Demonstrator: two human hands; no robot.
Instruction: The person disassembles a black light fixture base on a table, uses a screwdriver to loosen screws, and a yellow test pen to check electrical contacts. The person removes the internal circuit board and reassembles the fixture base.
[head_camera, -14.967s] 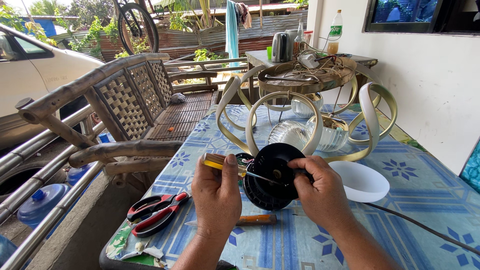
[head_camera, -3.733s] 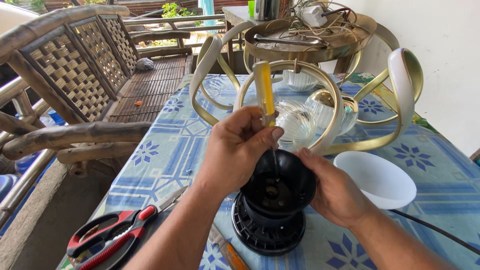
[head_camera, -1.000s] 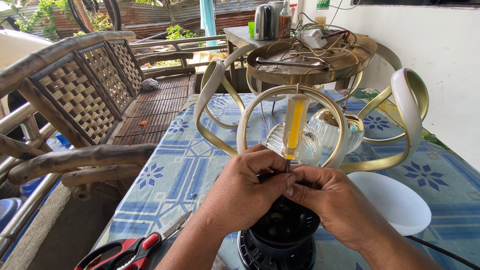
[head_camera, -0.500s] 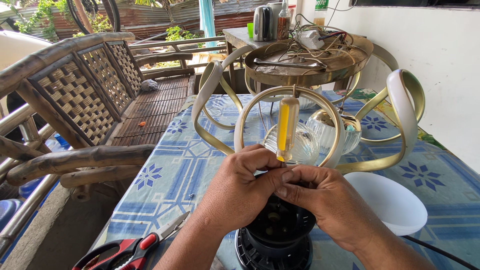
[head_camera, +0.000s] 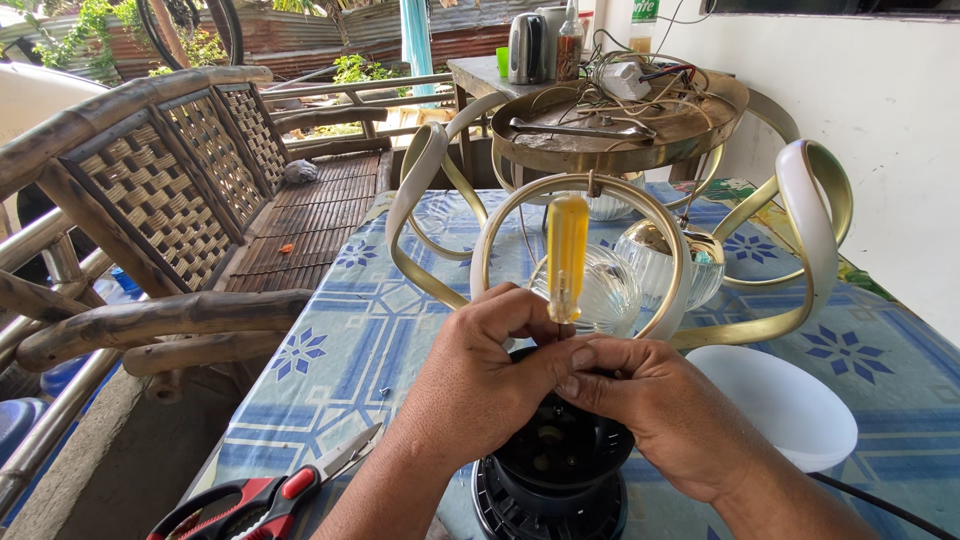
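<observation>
A black round motor housing (head_camera: 555, 475) stands on the table before me, open at the top. A screwdriver with a yellow handle (head_camera: 567, 255) stands upright over it, its shaft going down between my fingers. My left hand (head_camera: 480, 375) pinches the shaft just below the handle. My right hand (head_camera: 655, 410) rests on the housing's rim, thumb and fingertips meeting the left hand at the shaft. The screwdriver's tip is hidden behind my fingers.
A gold looped chandelier frame (head_camera: 620, 190) with glass shades (head_camera: 665, 265) stands behind. A white bowl (head_camera: 780, 405) lies to the right, red-handled pliers (head_camera: 265, 500) at the front left, a small screw (head_camera: 385, 392) on the blue patterned tablecloth (head_camera: 350, 340). A wicker bench (head_camera: 190, 200) is to the left.
The screwdriver has stayed upright over the housing and shifted slightly left. Both hands have closed in around its shaft; 3.7 s ago the left hand gripped it higher up.
</observation>
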